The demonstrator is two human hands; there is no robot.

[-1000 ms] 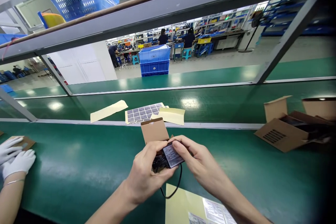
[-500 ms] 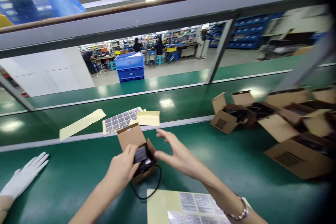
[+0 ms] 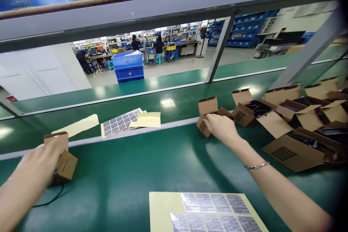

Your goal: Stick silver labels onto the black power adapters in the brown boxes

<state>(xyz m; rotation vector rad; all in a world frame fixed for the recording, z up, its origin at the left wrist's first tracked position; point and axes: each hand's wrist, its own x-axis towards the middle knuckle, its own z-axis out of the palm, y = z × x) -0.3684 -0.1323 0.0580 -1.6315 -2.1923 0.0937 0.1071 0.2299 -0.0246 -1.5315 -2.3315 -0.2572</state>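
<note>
At the left, my left hand (image 3: 40,163) is on an open brown box (image 3: 66,165), its fingers blurred over the raised flap; a black cable (image 3: 53,199) trails from the box onto the green surface. My right hand (image 3: 221,127) grips another open box (image 3: 203,125) at the left end of the group of boxes, fingers bent over its edge. What lies inside that box is mostly hidden by the hand. A sheet of printed labels (image 3: 214,203) lies at the front, between my arms.
Several open boxes (image 3: 296,152) with dark contents stand at the right. Smaller label sheets (image 3: 121,123) and yellowish backing strips (image 3: 81,125) lie along the metal edge. A frame post (image 3: 221,49) rises behind. White glove parts show behind my left hand.
My left hand has moved left with the box and cable from the middle. My right hand has moved right and taken hold of another box. The camera view has shifted slightly.
</note>
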